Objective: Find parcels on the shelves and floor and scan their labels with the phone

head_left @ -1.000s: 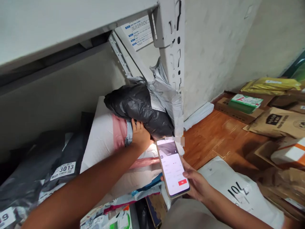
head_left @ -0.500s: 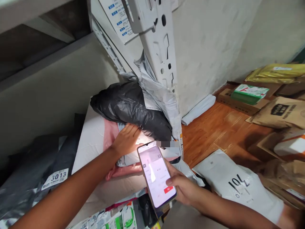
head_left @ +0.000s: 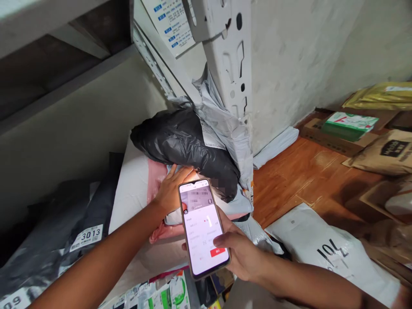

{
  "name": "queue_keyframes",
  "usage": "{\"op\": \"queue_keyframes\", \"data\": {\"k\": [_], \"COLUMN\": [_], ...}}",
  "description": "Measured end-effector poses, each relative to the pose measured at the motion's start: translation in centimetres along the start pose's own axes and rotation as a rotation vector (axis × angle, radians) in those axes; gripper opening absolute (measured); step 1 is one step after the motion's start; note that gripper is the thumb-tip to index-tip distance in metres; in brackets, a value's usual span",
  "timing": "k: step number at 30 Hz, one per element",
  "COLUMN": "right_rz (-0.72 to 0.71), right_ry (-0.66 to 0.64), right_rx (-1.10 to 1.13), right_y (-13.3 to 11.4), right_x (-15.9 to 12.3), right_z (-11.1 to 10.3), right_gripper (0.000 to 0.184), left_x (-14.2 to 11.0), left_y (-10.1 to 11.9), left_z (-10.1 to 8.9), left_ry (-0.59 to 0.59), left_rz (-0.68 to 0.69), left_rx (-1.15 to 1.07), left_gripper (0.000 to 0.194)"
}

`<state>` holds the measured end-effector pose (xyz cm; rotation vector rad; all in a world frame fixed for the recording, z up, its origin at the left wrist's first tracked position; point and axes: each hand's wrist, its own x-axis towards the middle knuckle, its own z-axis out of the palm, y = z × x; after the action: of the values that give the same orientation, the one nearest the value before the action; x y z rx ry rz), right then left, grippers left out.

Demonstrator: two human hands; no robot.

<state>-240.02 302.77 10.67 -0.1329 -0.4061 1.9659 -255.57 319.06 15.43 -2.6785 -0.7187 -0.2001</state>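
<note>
Several wrappings, slick and stiff, side by side

Leftmost, we find a dark, smooth plastic parcel (head_left: pixel 100 201) labelled 3013. Next stands a white, flat-sided parcel (head_left: pixel 128 182), wrinkled pink wrapping (head_left: pixel 156 175) across it. On top, a puffy, glossy black plastic parcel (head_left: pixel 183 134) slants against a crumpled grey plastic wrapper (head_left: pixel 234 133) beside a perforated white metal post (head_left: pixel 222 64). Rightward, red-brown flooring (head_left: pixel 280 189) bears a flat white plastic bag (head_left: pixel 298 231) and a stiff green-and-white box (head_left: pixel 350 124) on brown cardboard (head_left: pixel 334 139).

Our left hand (head_left: pixel 170 191) is spread wide, fingers straight and parted, at the black parcel's lower edge; its thumb is hidden from us. Our right hand (head_left: pixel 240 251) clasps a slim, rectangular phone (head_left: pixel 199 242), screen lit, in front of the white parcel; our right thumb lies over the glass beside a red button (head_left: pixel 218 252).
</note>
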Motion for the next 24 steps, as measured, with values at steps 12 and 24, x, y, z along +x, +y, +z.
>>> {"op": "queue_keyframes", "data": {"k": [12, 24], "right_rz": [0.001, 0.001], "right_ry": [0.058, 0.038], "right_rx": [-0.049, -0.050], "right_y": [0.06, 0.11], "right_x": [0.06, -0.36], "right_z": [-0.10, 0.09], "right_gripper": [0.074, 0.071], "left_x": [-0.11, 0.04], "left_y": [0.18, 0.39], "left_z": [0.49, 0.27], "left_ry": [-0.066, -0.045], "left_rz": [-0.038, -0.013], "left_rx": [0.036, 0.049], "left_gripper": [0.033, 0.035]}}
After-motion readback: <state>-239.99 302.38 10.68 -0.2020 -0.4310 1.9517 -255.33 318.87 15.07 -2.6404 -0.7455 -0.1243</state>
